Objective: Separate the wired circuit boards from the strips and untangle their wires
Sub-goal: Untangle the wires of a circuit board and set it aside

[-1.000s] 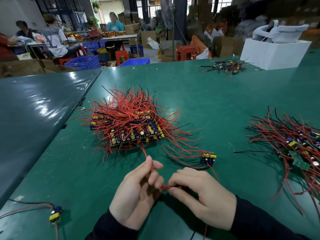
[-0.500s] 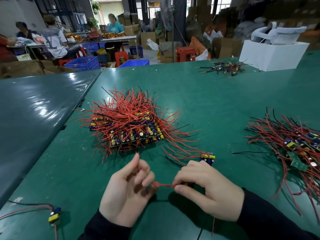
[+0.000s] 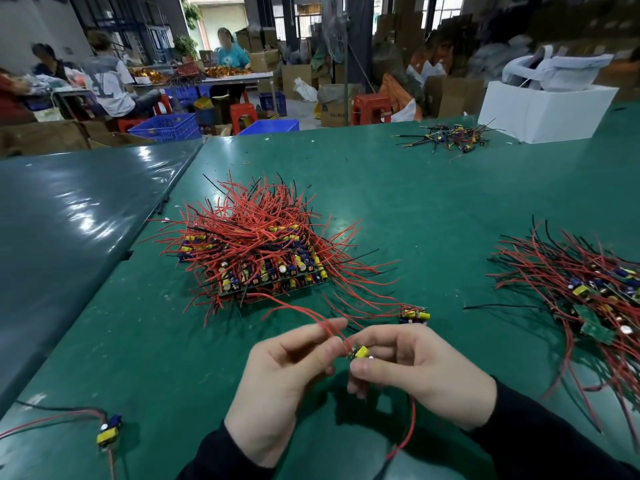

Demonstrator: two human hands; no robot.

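The right hand (image 3: pixel 426 372) pinches a small board (image 3: pixel 358 352) between thumb and fingertips, lifted off the table (image 3: pixel 398 188) in front of the body. The left hand (image 3: pixel 287 372) pinches the board's red wire (image 3: pixel 325 323) just beside it, fingers curled round the strand, which arcs up and back towards the big pile (image 3: pixel 256 244) of strips and wires ahead. A second red lead (image 3: pixel 410 427) hangs below the right hand. The step in hand looks like freeing one separated board's wires from the heap; the next move probably calls for drawing the strand clear through the left fingers without dragging the pile along, then laying the board with the finished ones. A freed board (image 3: pixel 415 315) lies just beyond the right hand, another (image 3: pixel 109 433) lies near left, and a sorted heap (image 3: pixel 581 282) sits to the right. Compared with half a second ago, the hands have come closer together and risen: then a short red length was stretched between them and the board was hidden, while now its yellow part shows at the fingertips.
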